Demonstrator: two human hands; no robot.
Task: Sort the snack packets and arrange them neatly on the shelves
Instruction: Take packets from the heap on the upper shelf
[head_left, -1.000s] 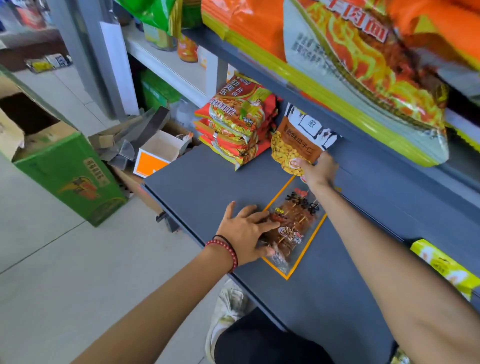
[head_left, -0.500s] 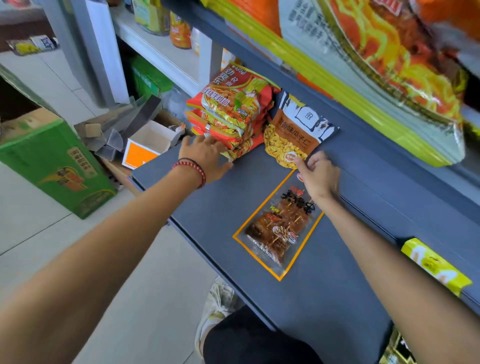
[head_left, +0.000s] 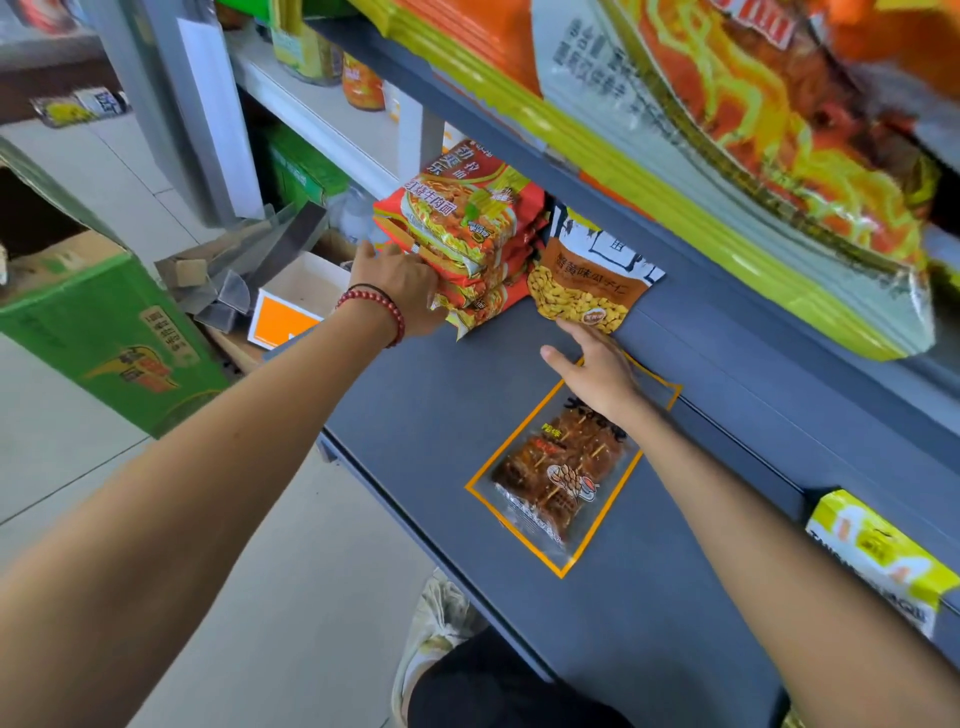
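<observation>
- L hand (head_left: 400, 291): fingers straight, pressed on the side of glossy noodle pkt stack (head_left: 467, 234), back-left of matte shelf (head_left: 415, 415); thumb hidden.
- R hand (head_left: 597, 374): flat, thumb spread, covering the top of clear flat skewer pouch (head_left: 550, 483) mid-shelf.

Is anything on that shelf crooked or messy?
Yes. The orange-edged clear packet lies slantwise, alone on the dark shelf, not lined up with the noodle stack and seed bag farther back.

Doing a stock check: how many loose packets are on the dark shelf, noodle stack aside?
3: brown seed pouch beside the noodle stack, clear skewer packet mid-shelf, yellow packet at the right edge, partly cut off. More may be hidden.
</observation>
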